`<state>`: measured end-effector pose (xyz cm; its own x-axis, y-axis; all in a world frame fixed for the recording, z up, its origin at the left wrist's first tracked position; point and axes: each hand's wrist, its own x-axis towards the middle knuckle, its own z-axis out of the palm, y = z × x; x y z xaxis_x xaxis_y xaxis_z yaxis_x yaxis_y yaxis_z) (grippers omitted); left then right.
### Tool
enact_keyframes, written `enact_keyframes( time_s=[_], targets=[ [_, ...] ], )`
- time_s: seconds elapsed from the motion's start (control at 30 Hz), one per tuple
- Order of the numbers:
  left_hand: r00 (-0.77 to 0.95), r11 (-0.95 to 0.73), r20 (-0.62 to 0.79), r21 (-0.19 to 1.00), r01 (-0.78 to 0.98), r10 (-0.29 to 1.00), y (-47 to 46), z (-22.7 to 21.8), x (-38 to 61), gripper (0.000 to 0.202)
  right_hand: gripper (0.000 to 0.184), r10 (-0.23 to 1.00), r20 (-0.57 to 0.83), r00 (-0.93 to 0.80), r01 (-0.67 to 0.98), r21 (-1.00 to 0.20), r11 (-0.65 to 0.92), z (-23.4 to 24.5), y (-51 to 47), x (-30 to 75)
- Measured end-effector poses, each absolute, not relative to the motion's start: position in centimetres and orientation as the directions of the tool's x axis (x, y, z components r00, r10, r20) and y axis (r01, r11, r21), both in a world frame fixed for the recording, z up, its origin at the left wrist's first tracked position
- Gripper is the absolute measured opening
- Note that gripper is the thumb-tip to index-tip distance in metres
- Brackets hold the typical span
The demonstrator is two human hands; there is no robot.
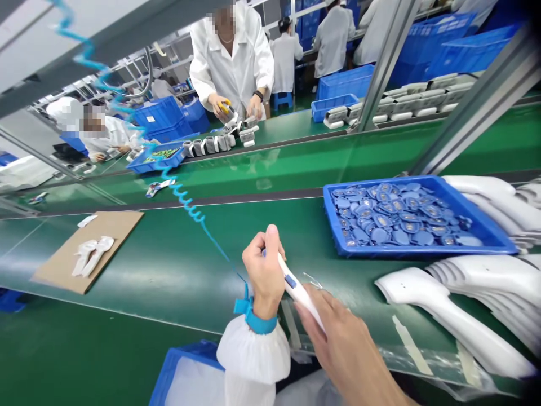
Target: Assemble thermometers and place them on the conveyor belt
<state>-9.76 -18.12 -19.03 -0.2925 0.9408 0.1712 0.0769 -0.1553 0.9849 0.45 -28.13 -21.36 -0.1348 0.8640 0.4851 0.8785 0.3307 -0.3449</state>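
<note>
My left hand (264, 272) is closed around the upper end of a white plastic housing (298, 290) with a small blue button. It wears a blue wrist strap (256, 318) with a coiled blue cord (181, 194) running up and away. My right hand (338, 332) grips the housing's lower end from the right, its fingers wrapped round it. Both hands hover above the green conveyor belt (169, 265). A blue tray (422, 248) of several small blue round circuit parts sits just right of the hands.
White curved housings (443, 316) lie stacked at the right. A cardboard sheet (67, 259) with white gloves (91, 254) lies at the left. Across the belts a person in a white coat handles parts (230, 121); more workers and blue crates (344, 82) stand behind.
</note>
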Motion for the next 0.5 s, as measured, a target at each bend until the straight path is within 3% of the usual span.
enact_keyframes(
  time_s=[0.13, 0.2, 0.3, 0.4, 0.5],
  targets=[
    [-0.364, -0.071, 0.121, 0.986, 0.15, 0.923, -18.1, -19.6, -9.4, 0.057, 0.037, 0.838, 0.528, -0.136, 0.941, -0.195, 0.276, -20.6, -28.8, -0.4],
    [-0.382, -0.103, 0.167, 0.978, 0.181, 0.909, -18.0, -19.4, -9.1, 0.055, 0.038, 0.83, 0.541, -0.135, 0.935, -0.208, 0.288, -20.4, -29.0, 0.1],
    [-0.224, -0.167, 0.178, 0.984, 0.068, 0.958, -18.8, -17.8, -9.5, 0.051, 0.032, 0.882, 0.451, -0.138, 0.814, -0.455, 0.36, -20.9, -29.5, 2.5],
    [0.204, -0.081, 0.097, 0.993, -0.085, 0.974, -20.8, -15.8, -11.1, 0.032, 0.038, 0.959, 0.255, -0.125, 0.682, -0.679, 0.269, -22.3, -29.9, 6.0],
    [0.423, -0.05, 0.068, 0.997, -0.053, 0.903, -22.7, -14.9, -12.7, 0.046, 0.048, 0.983, 0.073, -0.168, 0.592, -0.79, 0.16, -23.8, -29.9, 8.4]
  ],
)
